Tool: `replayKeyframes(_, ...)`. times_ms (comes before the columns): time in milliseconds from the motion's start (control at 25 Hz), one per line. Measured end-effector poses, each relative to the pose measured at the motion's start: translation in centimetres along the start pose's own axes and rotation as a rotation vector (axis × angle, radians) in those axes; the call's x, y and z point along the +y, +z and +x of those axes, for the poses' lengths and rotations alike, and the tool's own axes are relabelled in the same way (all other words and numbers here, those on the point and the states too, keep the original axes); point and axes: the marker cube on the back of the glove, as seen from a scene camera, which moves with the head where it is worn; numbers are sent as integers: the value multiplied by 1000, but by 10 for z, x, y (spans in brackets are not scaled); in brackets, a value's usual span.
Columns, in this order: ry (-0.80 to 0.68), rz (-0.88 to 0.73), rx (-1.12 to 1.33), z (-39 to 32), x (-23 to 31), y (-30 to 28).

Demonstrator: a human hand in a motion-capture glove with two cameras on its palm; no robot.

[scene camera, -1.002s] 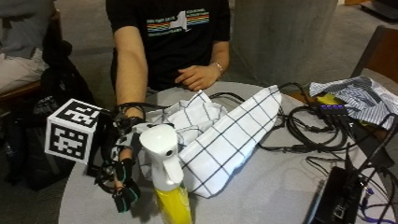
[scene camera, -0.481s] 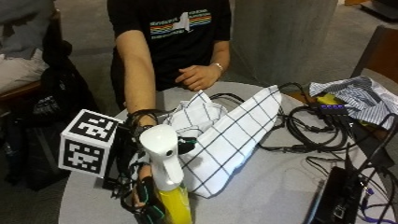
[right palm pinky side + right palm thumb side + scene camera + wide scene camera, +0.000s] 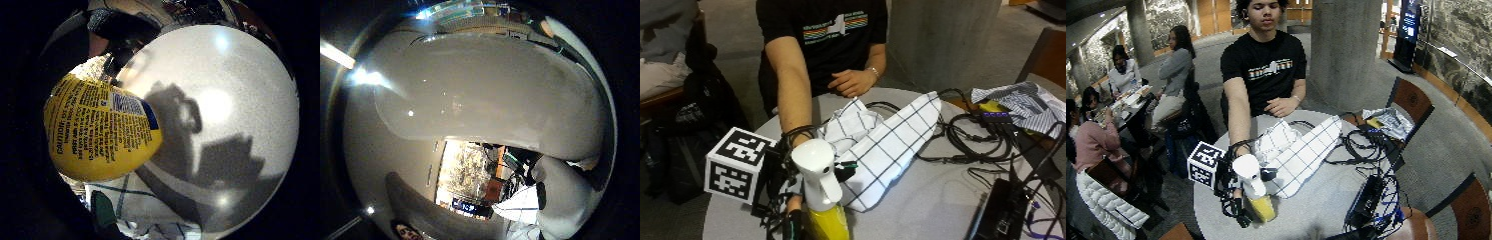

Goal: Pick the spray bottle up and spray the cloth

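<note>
Right hand (image 3: 790, 220), low left of frame, fingers hidden, grip undeterminable; spray bottle (image 3: 818, 187) could tip, missing cloth (image 3: 889, 145)

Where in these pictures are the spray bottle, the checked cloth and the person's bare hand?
spray bottle (image 3: 818, 172): outside view, on its white spray head.
checked cloth (image 3: 893, 145): outside view, on the middle of its long fold.
bare hand (image 3: 850, 82): outside view, on its back.
</note>
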Motion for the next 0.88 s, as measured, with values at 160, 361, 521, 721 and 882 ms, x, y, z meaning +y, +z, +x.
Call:
replayKeyframes(160,-2,-3,-8,1,-6,7)
replayKeyframes(361,0,12,-29,5,-7,8)
replayKeyframes(521,-25,34,-33,5,-5,1)
replayKeyframes(721,-74,15,-45,-10,8,-20)
replayKeyframes(882,-124,-17,-15,-27,29,-45)
